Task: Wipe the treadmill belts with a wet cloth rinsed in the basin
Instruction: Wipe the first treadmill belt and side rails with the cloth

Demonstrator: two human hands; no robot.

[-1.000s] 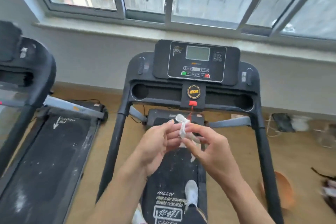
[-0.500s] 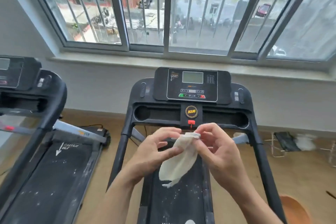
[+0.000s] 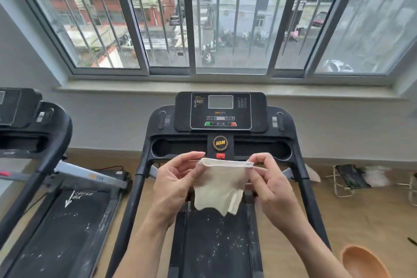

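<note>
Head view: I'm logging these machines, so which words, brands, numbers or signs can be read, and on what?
"HSM": round badge under the middle console.
Console labels and number table: too small to read.
White arrow with chalky writing on the left belt: the arrow is clear, the words are too blurred to read.
</note>
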